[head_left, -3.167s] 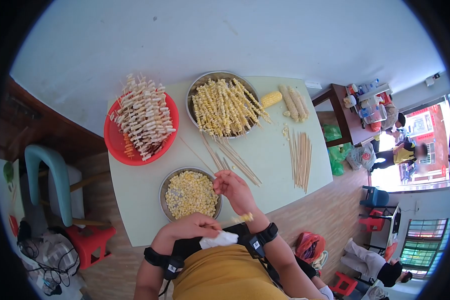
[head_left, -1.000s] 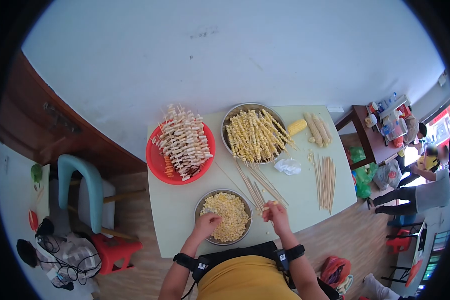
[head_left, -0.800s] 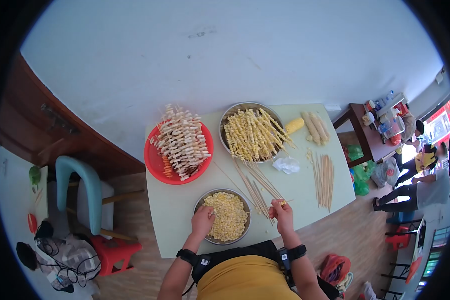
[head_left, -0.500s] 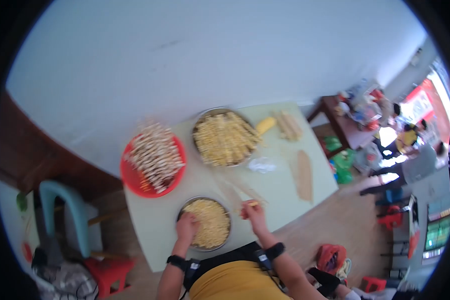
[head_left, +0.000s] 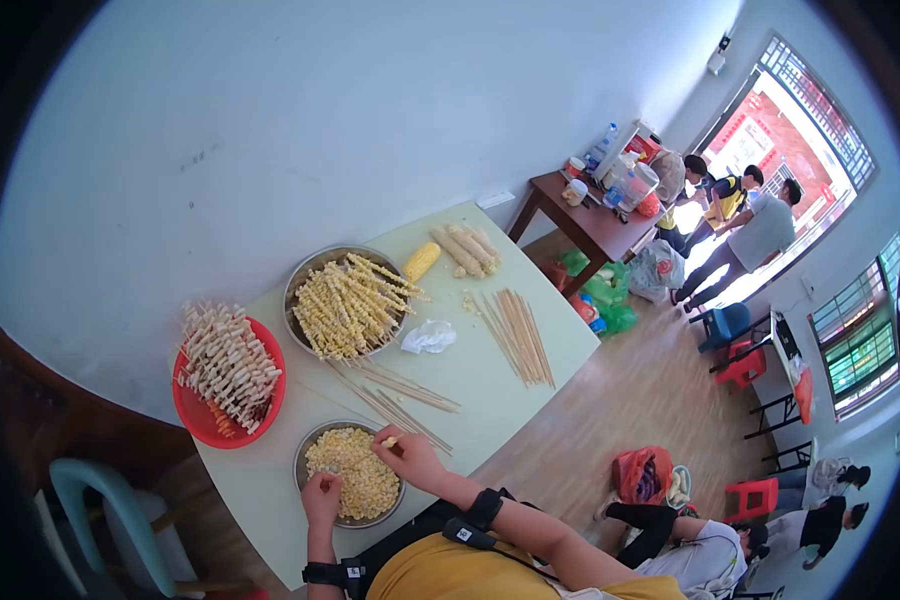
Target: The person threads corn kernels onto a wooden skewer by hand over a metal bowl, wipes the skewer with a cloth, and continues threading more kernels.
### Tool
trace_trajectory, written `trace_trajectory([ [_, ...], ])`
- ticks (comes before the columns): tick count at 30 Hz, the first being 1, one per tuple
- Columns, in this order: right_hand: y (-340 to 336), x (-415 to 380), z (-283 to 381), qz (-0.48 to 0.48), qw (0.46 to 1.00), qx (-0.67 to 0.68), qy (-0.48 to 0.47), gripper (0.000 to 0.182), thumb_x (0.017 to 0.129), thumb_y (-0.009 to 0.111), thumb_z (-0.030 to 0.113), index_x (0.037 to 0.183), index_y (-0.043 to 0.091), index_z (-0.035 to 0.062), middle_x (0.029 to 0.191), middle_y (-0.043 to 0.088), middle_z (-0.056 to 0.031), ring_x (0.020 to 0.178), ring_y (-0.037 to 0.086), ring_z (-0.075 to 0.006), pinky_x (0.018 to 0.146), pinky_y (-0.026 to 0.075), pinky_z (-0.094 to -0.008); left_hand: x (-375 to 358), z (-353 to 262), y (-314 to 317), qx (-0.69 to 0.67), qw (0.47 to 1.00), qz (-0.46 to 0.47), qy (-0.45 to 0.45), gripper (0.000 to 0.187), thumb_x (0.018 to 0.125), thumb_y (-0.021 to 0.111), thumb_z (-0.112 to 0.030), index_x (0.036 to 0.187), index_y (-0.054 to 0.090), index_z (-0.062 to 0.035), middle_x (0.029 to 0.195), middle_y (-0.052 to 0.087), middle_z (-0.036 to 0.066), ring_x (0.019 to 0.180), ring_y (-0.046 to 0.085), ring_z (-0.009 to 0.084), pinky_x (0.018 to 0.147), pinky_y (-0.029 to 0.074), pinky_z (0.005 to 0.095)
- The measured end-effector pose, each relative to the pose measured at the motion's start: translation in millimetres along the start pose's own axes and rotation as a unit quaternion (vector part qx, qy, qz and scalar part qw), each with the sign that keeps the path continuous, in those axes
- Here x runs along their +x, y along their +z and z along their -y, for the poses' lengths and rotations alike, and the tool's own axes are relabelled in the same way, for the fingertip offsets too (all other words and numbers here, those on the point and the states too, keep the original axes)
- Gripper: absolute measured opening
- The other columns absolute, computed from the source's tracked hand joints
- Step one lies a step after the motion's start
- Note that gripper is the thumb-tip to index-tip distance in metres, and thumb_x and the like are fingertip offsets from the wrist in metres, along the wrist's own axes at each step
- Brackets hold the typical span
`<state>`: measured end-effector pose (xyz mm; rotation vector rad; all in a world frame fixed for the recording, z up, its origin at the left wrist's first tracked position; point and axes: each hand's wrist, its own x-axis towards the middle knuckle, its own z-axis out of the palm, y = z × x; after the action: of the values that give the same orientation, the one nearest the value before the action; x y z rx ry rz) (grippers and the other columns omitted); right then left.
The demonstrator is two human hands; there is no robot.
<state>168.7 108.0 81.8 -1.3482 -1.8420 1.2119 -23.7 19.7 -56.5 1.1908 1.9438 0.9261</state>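
Since your head has turned: the bright doorway (head_left: 770,150) shows more, and the bench (head_left: 250,500) looks more tilted.
Left hand: your left hand (head_left: 322,497) has come to the near bowl (head_left: 398,497). Its fingertips are pinched close. You may have a kernel there, but I cannot tell.
Right hand: your right hand (head_left: 410,462) is by the far side of that bowl, with thumb and finger closed on a yellow corn bit (head_left: 390,441). Any stick in it is too small to see.
Loose kernels: these corn kernels (head_left: 365,480) fill the near bowl, so your hands now have them in easy reach.
Crumpled white tissue: it was down by your lap, and now this tissue (head_left: 429,337) lies on the bench, so it is out of your way.
Corn skewers: the full ones (head_left: 345,305) are piled in the big metal bowl (head_left: 288,292).
Bare sticks: one bunch (head_left: 518,337) lies apart, beyond the tissue.
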Motion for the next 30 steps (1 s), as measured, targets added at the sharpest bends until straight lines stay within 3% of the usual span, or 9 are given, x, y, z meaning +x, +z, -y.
trace_trajectory([
  [3, 15.6, 0.4, 7.6, 0.016, 0.995, 0.015, -0.097, 0.012, 0.077, 0.060, 0.016, 0.085, 0.055, 0.0077, 0.055, 0.052, -0.0055, 0.044, 0.049, -0.0118, 0.043, 0.038, -0.0249, -5.3, 13.0, -2.4, -0.110, 0.991, -0.003, -0.081, 0.010, 0.071, 0.061, -0.009, 0.072, 0.055, -0.0010, 0.063, 0.059, 0.008, 0.055, 0.057, 0.0139, 0.053, 0.046, 0.0252],
  [5, 26.2, 0.6, 5.4, 0.049, 0.995, -0.006, -0.091, 0.012, 0.076, 0.060, 0.016, 0.084, 0.057, 0.0076, 0.060, 0.056, -0.0086, 0.047, 0.053, -0.0164, 0.045, 0.040, -0.0265, -8.4, 0.3, -4.7, -0.225, 0.968, 0.020, -0.108, 0.006, 0.074, 0.057, -0.004, 0.075, 0.054, 0.0008, 0.065, 0.059, 0.009, 0.057, 0.059, 0.0147, 0.054, 0.048, 0.0245],
  [8, 43.2, 4.0, -15.2, 0.092, 0.993, -0.039, -0.063, 0.011, 0.076, 0.060, 0.015, 0.081, 0.059, 0.0051, 0.068, 0.059, -0.0111, 0.058, 0.057, -0.0193, 0.053, 0.045, -0.0270, -9.8, -14.2, -12.6, -0.234, 0.964, 0.011, -0.124, 0.006, 0.075, 0.055, -0.001, 0.080, 0.055, 0.0022, 0.067, 0.060, 0.010, 0.060, 0.060, 0.0156, 0.056, 0.049, 0.0240],
  [10, 41.7, 3.5, -18.8, 0.111, 0.991, -0.008, -0.070, 0.012, 0.078, 0.057, 0.015, 0.082, 0.058, 0.0029, 0.069, 0.059, -0.0098, 0.062, 0.058, -0.0164, 0.057, 0.046, -0.0259, -11.9, -21.3, -17.8, -0.243, 0.960, 0.025, -0.137, 0.011, 0.075, 0.056, -0.002, 0.085, 0.057, 0.0026, 0.071, 0.061, 0.010, 0.063, 0.061, 0.0154, 0.057, 0.049, 0.0232],
  [12, 31.1, 1.9, -11.9, 0.118, 0.991, 0.058, 0.024, 0.016, 0.083, 0.052, 0.016, 0.083, 0.056, 0.0003, 0.070, 0.059, -0.0081, 0.064, 0.058, -0.0135, 0.058, 0.046, -0.0245, -12.5, -19.5, -18.6, -0.267, 0.953, 0.018, -0.143, 0.014, 0.076, 0.057, -0.003, 0.088, 0.058, 0.0029, 0.072, 0.061, 0.010, 0.064, 0.061, 0.0149, 0.058, 0.049, 0.0226],
  [14, 23.1, 1.5, -9.5, 0.048, 0.970, 0.228, 0.062, 0.017, 0.087, 0.047, 0.016, 0.081, 0.054, 0.0009, 0.065, 0.057, -0.0053, 0.059, 0.055, -0.0101, 0.055, 0.045, -0.0227, -13.0, -21.8, -20.6, -0.292, 0.945, 0.015, -0.145, 0.016, 0.076, 0.058, -0.004, 0.091, 0.058, 0.0032, 0.074, 0.062, 0.010, 0.066, 0.061, 0.0144, 0.059, 0.049, 0.0220],
  [17, 6.5, -3.8, 5.8, 0.043, 0.958, 0.280, 0.033, 0.020, 0.089, 0.042, 0.016, 0.082, 0.051, -0.0001, 0.068, 0.056, -0.0043, 0.062, 0.054, -0.0089, 0.058, 0.045, -0.0211, -12.3, -29.5, -21.4, -0.337, 0.926, 0.007, -0.170, 0.018, 0.077, 0.058, -0.005, 0.093, 0.059, 0.0035, 0.075, 0.062, 0.009, 0.068, 0.061, 0.0135, 0.060, 0.048, 0.0212],
  [20, 7.3, -9.6, 9.3, 0.084, 0.970, 0.230, -0.008, 0.020, 0.090, 0.041, 0.015, 0.082, 0.051, -0.0006, 0.069, 0.056, -0.0048, 0.063, 0.054, -0.0090, 0.059, 0.044, -0.0212, -9.2, -34.5, -21.1, -0.350, 0.920, 0.009, -0.175, 0.019, 0.078, 0.058, -0.005, 0.095, 0.059, 0.0034, 0.076, 0.062, 0.009, 0.068, 0.061, 0.0131, 0.062, 0.048, 0.0209],
  [30, 15.3, -4.6, 8.4, 0.107, 0.984, 0.140, -0.010, 0.018, 0.089, 0.043, 0.013, 0.082, 0.051, -0.0009, 0.069, 0.056, -0.0050, 0.064, 0.055, -0.0102, 0.060, 0.045, -0.0220, -6.0, -38.2, -19.9, -0.338, 0.926, -0.004, -0.167, 0.018, 0.078, 0.057, -0.004, 0.094, 0.060, 0.0043, 0.076, 0.063, 0.009, 0.069, 0.061, 0.0136, 0.062, 0.048, 0.0212],
])
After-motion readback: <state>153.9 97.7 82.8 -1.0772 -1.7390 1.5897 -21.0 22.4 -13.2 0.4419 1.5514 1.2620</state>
